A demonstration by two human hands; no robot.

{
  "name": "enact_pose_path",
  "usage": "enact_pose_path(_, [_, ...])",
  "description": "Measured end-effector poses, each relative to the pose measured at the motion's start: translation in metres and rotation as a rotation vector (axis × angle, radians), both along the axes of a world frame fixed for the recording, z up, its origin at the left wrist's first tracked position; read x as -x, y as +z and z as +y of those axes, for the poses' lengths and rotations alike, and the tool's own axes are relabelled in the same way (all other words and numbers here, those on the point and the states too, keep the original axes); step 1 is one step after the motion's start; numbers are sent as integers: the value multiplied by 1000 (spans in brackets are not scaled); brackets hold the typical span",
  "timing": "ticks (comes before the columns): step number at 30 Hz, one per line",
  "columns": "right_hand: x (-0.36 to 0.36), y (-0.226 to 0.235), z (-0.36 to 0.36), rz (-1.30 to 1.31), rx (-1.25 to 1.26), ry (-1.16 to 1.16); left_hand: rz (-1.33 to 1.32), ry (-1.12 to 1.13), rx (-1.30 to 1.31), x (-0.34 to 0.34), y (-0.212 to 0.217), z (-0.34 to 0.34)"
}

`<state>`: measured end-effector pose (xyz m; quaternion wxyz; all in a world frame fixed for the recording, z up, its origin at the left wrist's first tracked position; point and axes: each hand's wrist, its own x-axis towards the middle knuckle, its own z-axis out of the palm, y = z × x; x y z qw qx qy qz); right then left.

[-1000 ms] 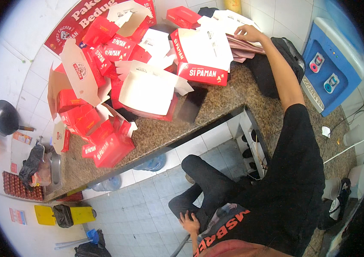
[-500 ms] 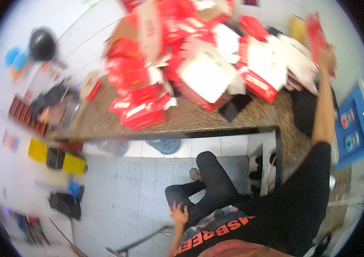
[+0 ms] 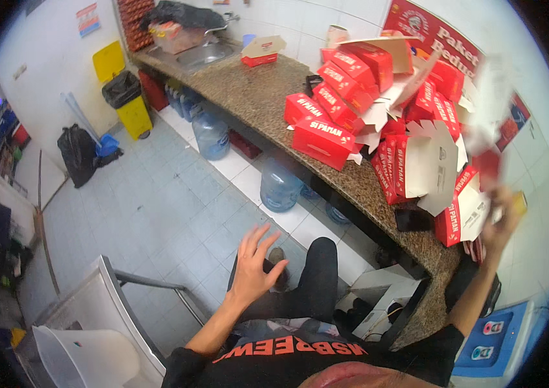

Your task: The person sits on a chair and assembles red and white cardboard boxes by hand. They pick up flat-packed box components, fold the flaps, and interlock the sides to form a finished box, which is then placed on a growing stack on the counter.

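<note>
My left hand (image 3: pixel 252 266) is raised over my lap with its fingers spread, holding nothing. At the right end of the counter, my right hand (image 3: pixel 500 223) is smeared by motion, its fingers closed round the lower end of a red-and-white cardboard food box (image 3: pixel 489 103). That box stands up blurred above the hand. Beside it lies a big heap of red food boxes (image 3: pixel 329 139), several with white lids open. An open box (image 3: pixel 456 216) is closest to my right hand. A flat black object (image 3: pixel 413 220), like a phone, rests at the counter's front edge.
The speckled stone counter (image 3: pixel 248 97) runs to a metal sink (image 3: pixel 204 55) at the far left. Blue water jugs (image 3: pixel 281 187) stand beneath it. A yellow bin (image 3: pixel 133 116), a metal table (image 3: pixel 87 291) with a white tub (image 3: pixel 84 359), and a blue cooler (image 3: pixel 481 368) are around me.
My view has turned left. My left hand has lifted off my knee and spread its fingers. My right hand has the red box piece now opened out, with a white part showing.
</note>
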<state>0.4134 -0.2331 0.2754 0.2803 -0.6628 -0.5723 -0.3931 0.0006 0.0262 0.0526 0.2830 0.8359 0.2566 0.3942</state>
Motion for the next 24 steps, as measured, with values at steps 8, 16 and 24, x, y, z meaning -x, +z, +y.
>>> enact_pose_path(8, [212,-92,128,665,830,801,348,-392,-99,66,91,22])
enact_pose_path(16, [205,-204,107,938,678,891,459,-972,1472,47,-66,5])
enact_pose_path(24, [223,-214,87,1040,1153,407,280,-763,1975,15,-62,-51])
